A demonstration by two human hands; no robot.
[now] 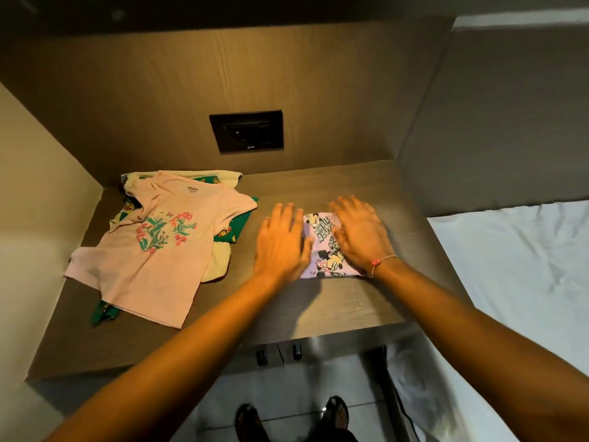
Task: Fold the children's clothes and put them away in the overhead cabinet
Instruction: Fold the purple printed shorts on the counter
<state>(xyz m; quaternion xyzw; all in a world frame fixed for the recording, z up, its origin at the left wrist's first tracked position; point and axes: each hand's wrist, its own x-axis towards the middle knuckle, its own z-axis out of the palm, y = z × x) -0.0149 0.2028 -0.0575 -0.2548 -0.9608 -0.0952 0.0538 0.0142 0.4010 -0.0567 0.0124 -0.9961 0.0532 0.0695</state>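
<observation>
Wooden desk (350,301) | both hands flat, fingers spread, on "Minnie Mouse" garment (325,247) | pink "max" tee (153,250), size unreadable

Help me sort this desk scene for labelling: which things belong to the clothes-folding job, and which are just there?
Job: folded Minnie Mouse garment under both hands; pink floral T-shirt; green printed garment; cream garment.

Just there: wall socket; bed sheet; desk.

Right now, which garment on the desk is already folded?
The Minnie Mouse print garment between both hands; the pink floral T-shirt and green printed garment lie spread, unfolded.
</observation>
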